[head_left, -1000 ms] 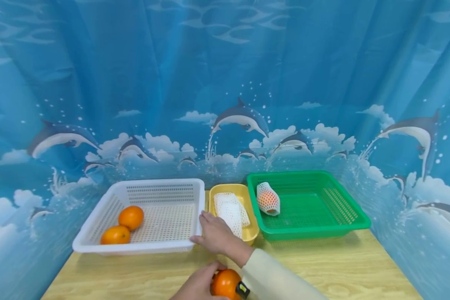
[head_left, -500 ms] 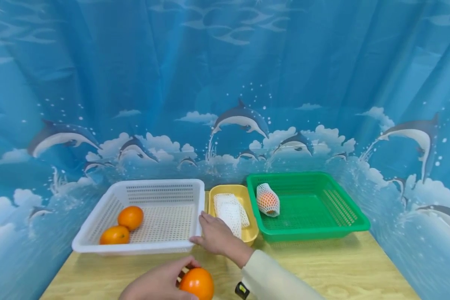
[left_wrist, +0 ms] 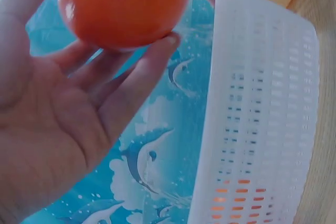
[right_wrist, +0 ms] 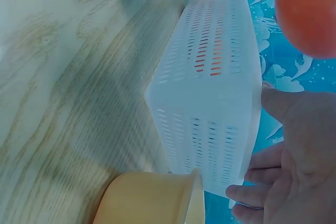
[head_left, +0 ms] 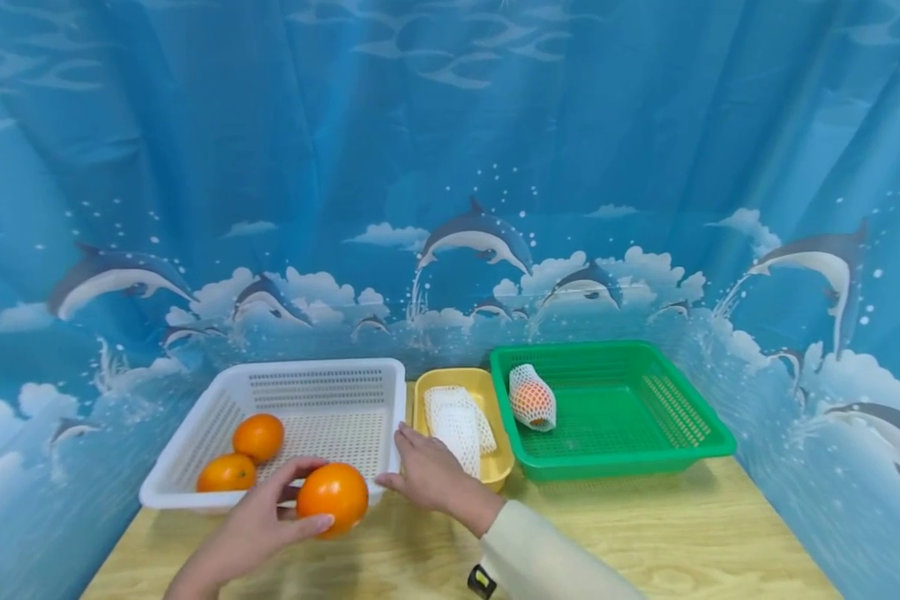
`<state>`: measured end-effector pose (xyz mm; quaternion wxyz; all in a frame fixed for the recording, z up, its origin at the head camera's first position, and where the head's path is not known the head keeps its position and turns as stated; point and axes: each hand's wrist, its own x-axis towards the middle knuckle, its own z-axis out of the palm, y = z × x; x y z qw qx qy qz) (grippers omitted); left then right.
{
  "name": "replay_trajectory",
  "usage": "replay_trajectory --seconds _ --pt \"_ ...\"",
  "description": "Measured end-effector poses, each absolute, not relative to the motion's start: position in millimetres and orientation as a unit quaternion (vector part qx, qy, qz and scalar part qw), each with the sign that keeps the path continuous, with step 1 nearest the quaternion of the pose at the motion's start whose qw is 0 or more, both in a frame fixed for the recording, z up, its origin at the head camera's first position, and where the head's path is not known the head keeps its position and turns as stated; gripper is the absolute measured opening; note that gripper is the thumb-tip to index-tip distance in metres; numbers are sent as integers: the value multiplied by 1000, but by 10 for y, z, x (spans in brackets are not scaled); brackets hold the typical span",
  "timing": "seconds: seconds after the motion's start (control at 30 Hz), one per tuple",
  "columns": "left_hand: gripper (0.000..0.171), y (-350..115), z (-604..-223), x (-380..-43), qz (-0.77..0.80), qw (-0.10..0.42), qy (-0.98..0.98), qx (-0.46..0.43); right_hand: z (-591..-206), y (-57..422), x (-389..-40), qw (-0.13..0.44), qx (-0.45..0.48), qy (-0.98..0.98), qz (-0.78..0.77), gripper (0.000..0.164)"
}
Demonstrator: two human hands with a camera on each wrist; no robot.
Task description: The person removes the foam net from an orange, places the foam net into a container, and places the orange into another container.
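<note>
Head view, lower centre: left hand (head_left: 257, 518) pinches an orange (head_left: 334, 498), while right hand (head_left: 433, 473), thumb spread from fingers, touches the white perforated basket (head_left: 337, 433), seemingly to steady it

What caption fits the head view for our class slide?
Left hand holds an orange fruit; right hand touches the white basket, beside the yellow tray.

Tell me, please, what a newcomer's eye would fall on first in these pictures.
Most likely the bright orange fruit that the left hand holds near the front rim of the white basket. Next, perhaps, the green basket on the right, with one netted fruit at its left side. The blue dolphin curtain behind fills much of the head view.
</note>
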<state>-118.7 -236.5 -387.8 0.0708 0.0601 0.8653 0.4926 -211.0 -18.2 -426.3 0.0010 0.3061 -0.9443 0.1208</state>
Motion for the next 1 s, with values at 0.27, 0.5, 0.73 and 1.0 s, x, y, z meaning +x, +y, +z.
replay_trajectory --seconds 0.27,0.5,0.73,1.0 --pt "83 -2508 -3875 -1371 479 -34 877 -37 -4249 -202 -2110 -5 306 -945 117 77" --pt "87 -2638 -4050 -1566 432 -119 892 -64 -4243 -191 -2103 -10 303 -945 121 77" --pt "85 -2757 -4162 -1723 361 -129 922 -57 -4234 -173 -2132 0 295 -949 110 79" --pt "86 -2911 -4271 -1778 299 -110 945 -80 -4276 -206 -2106 -19 284 -950 125 79"
